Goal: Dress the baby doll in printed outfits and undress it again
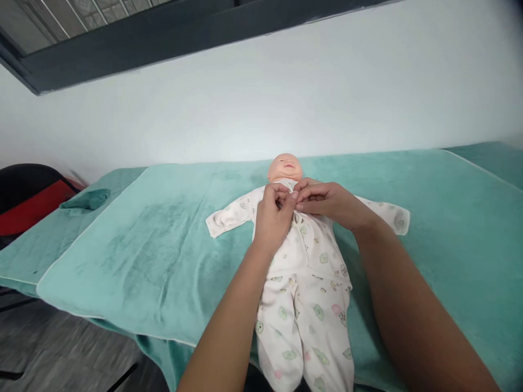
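Observation:
A baby doll [285, 166] lies on its back on a green blanket [122, 256], its head toward the wall. It wears a white printed baby top [300, 247] and matching pants [314, 321], the sleeves spread to both sides. At the upper chest, just below the doll's chin, my left hand [274, 209] pinches the front edge of the top. My right hand [322, 201] meets it there, its thumb and fingers closed on the same edge. The fingertips of both hands nearly touch. Whatever fastener may lie between them is hidden.
A white wall [286, 92] rises directly behind the covered table, under a dark window frame [163, 43]. To the left stands a black and red chair [32, 201] beside a folded green cloth [85, 199]. Grey floor [61, 348] shows at lower left.

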`<state>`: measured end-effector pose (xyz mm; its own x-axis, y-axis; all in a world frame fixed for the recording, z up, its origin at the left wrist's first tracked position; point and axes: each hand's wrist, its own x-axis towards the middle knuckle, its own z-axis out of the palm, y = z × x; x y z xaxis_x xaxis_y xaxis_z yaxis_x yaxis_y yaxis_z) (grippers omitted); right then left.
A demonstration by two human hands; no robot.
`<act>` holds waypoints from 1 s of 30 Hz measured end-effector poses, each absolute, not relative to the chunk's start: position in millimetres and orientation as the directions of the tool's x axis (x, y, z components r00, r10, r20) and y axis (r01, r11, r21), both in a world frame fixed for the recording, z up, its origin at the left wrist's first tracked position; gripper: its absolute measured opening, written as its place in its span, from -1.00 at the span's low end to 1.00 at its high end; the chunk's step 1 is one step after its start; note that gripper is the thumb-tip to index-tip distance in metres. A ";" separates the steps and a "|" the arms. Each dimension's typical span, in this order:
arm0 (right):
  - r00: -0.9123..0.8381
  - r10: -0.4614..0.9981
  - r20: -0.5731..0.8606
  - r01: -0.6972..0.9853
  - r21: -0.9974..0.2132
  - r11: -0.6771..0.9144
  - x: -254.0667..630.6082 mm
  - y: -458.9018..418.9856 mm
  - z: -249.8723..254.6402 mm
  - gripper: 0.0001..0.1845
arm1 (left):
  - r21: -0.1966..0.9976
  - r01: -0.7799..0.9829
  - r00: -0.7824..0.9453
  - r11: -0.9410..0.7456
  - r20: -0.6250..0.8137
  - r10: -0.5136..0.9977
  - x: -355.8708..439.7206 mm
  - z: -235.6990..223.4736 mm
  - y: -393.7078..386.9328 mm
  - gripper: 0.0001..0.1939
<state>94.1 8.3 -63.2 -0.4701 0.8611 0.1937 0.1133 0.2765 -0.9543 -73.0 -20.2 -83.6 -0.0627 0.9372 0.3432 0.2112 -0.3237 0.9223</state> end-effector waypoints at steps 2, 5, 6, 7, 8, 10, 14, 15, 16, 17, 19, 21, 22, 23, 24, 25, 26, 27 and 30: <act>-0.492 0.849 0.193 0.134 -0.947 0.293 94.3 7.8 -62.4 -0.78 | 0.924 0.224 -0.073 -0.310 0.333 0.940 -72.8 -84.2 -19.6 -0.91; -0.505 0.845 0.178 0.139 -0.949 0.283 94.9 8.1 -62.7 -0.78 | 0.930 0.215 -0.092 -0.298 0.323 0.942 -72.3 -85.9 -18.8 -0.88; -0.501 0.851 0.157 0.137 -0.956 0.258 95.1 8.4 -63.0 -0.76 | 0.931 0.210 -0.103 -0.298 0.324 0.940 -72.0 -86.5 -18.8 -0.86; -0.497 0.858 0.130 0.135 -0.965 0.224 95.2 8.7 -63.4 -0.74 | 0.932 0.205 -0.117 -0.299 0.327 0.938 -71.7 -87.0 -18.9 -0.84; -0.489 0.866 0.105 0.130 -0.973 0.192 95.2 9.0 -63.8 -0.71 | 0.933 0.198 -0.135 -0.301 0.330 0.934 -71.4 -87.5 -19.1 -0.82; -0.475 0.876 0.086 0.097 -0.984 0.149 94.5 9.6 -64.4 -0.65 | 0.933 0.174 -0.165 -0.313 0.341 0.925 -71.1 -88.5 -19.7 -0.78; -0.476 0.874 0.103 0.053 -0.988 0.145 92.2 10.7 -65.2 -0.59 | 0.925 0.127 -0.167 -0.357 0.375 0.912 -71.8 -90.9 -20.9 -0.77; -0.475 0.874 0.103 0.058 -0.987 0.148 91.8 10.7 -65.3 -0.59 | 0.921 0.136 -0.165 -0.364 0.383 0.909 -72.1 -91.7 -21.0 -0.78; -0.473 0.875 0.105 0.066 -0.986 0.154 91.4 10.7 -65.4 -0.60 | 0.917 0.156 -0.164 -0.367 0.390 0.906 -72.4 -92.5 -21.0 -0.78; -0.471 0.875 0.108 0.074 -0.984 0.161 91.2 10.5 -65.5 -0.61 | 0.913 0.182 -0.164 -0.366 0.395 0.904 -72.7 -93.3 -20.9 -0.79; -0.472 0.874 0.110 0.096 -0.980 0.175 90.8 9.6 -65.2 -0.65 | 0.898 0.246 -0.166 -0.364 0.409 0.897 -73.1 -94.4 -20.4 -0.79; -0.477 0.872 0.110 0.128 -0.973 0.193 90.4 8.3 -64.5 -0.68 | 0.872 0.315 -0.160 -0.375 0.438 0.884 -73.5 -94.7 -19.6 -0.79; -0.478 0.872 0.111 0.143 -0.969 0.201 90.0 7.5 -64.0 -0.70 | 0.853 0.346 -0.151 -0.391 0.461 0.874 -73.6 -94.5 -19.2 -0.80; -0.476 0.872 0.113 0.155 -0.965 0.209 89.7 6.7 -63.3 -0.72 | 0.833 0.370 -0.136 -0.411 0.487 0.863 -73.7 -94.2 -18.8 -0.80; -0.473 0.874 0.115 0.163 -0.963 0.215 89.4 6.0 -62.7 -0.73 | 0.815 0.387 -0.119 -0.432 0.508 0.853 -73.7 -93.8 -18.5 -0.80; -0.470 0.875 0.117 0.168 -0.961 0.218 89.1 5.4 -62.1 -0.73 | 0.801 0.397 -0.103 -0.448 0.524 0.845 -73.6 -93.5 -18.3 -0.79; -0.467 0.877 0.115 0.172 -0.961 0.218 89.0 5.0 -61.6 -0.73 | 0.792 0.404 -0.092 -0.458 0.533 0.841 -73.3 -93.2 -18.1 -0.78; -0.462 0.880 0.109 0.180 -0.960 0.213 88.9 4.8 -61.2 -0.73 | 0.787 0.412 -0.087 -0.459 0.536 0.840 -73.0 -93.0 -17.9 -0.77; -0.447 0.891 0.076 0.204 -0.961 0.184 89.1 5.1 -60.7 -0.72 | 0.776 0.453 -0.093 -0.439 0.530 0.843 -71.9 -92.7 -17.6 -0.76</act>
<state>89.1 5.1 -60.7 -0.4474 0.8911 0.0757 0.2042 0.1842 -0.9614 -71.9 -17.6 -92.7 -0.0929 0.8427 0.5303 0.4525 -0.4386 0.7764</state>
